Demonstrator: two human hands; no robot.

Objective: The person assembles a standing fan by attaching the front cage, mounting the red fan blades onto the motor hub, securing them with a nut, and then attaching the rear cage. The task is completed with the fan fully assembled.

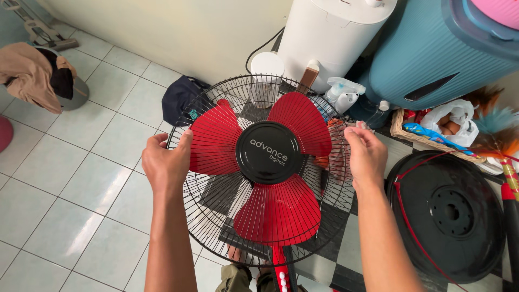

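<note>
**Two hands grip a fan's wire guard**

While it fills the middle of the frame, a pedestal fan (pixel 268 173) is held on both sides by a person's two bare hands. The left hand (pixel 166 165), at centre left, is closed around the rim of the black wire guard (pixel 335 216), thumb over the front wires and fingers behind. The right hand (pixel 366 157), at centre right, clasps the opposite rim the same way.

One round guard of thin black metal spokes covers three glossy red plastic blades (pixel 278 213), each broad and rounded. One smooth black disc (pixel 268 152) sits at the guard's centre. One red and black stem (pixel 281 273) drops to the lower edge.

At lower right lies one round black base plate (pixel 451 211), matte, with a red cord looped around its edge. At upper right stand one tall ribbed teal bin (pixel 432 59) and one smooth white cylindrical container (pixel 330 38). One woven basket (pixel 419 136) holds a white plastic bag, beside one feather duster (pixel 497 127). One dark blue cap (pixel 181 97) rests on the pale glossy floor tiles (pixel 81 189) at upper centre left. One tan cloth (pixel 27 73) drapes a grey pail at upper left.
</note>
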